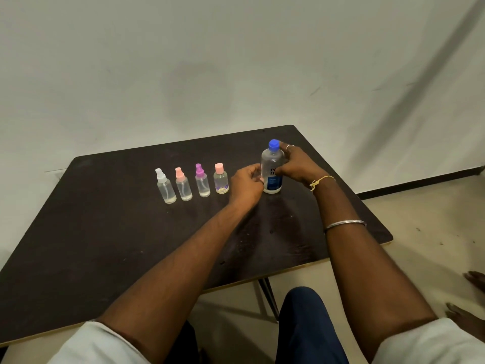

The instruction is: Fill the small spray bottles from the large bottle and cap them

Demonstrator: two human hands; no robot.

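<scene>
Wall (236,61): pale grey-green, scuffed, with a dark skirting line at the right.
Floor (420,219): beige.
Table (105,232): dark brown board with a light edge, marked with pale specks, on a metal leg.
Right hand (296,164): wrapped round the large bottle's upper body, thumb across the front and fingers behind the neck; a ring shows on one finger.
Left hand (245,186): fingers curled, tips at the bottle's lower left side; I cannot tell whether it grips.
Large bottle (271,160): upright near the table's far right, clear, with its blue cap (273,144) on.
Label (273,183): blue band with white lettering, partly covered and too blurred to read.
Small spray bottles: four upright in a row left of the large bottle, all capped: white sprayer (165,189), pink sprayer (183,187), purple sprayer (202,183), pink-capped bottle (221,181) with a patterned band at its base.
</scene>
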